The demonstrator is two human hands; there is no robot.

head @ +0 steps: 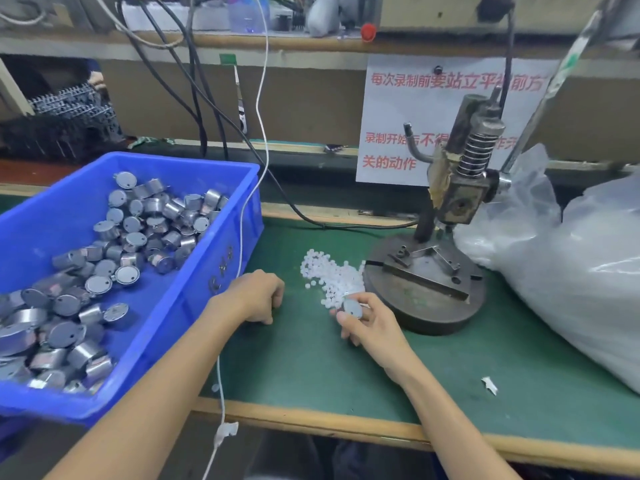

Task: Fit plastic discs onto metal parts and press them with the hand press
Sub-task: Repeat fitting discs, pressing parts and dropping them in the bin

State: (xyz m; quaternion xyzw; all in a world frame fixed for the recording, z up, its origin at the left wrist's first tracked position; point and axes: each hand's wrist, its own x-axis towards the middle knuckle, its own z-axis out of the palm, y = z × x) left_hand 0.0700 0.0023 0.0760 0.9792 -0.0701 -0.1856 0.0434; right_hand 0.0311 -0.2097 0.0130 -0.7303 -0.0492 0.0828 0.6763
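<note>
My right hand (372, 323) grips a round grey metal part (353, 309) between thumb and fingers, at the near edge of a heap of small white plastic discs (332, 277) on the green mat. My left hand (258, 296) rests on the mat beside the blue bin, fingers curled under; I cannot see anything in it. The hand press (460, 188) stands to the right of the discs on a round iron base (426, 285), its fixture bare.
A blue bin (194, 271) on the left holds several grey metal parts (104, 258). Clear plastic bags (571, 271) fill the right side. A white cable (242, 216) hangs over the bin and off the wooden front edge (311, 420). A paper scrap (489, 385) lies near right.
</note>
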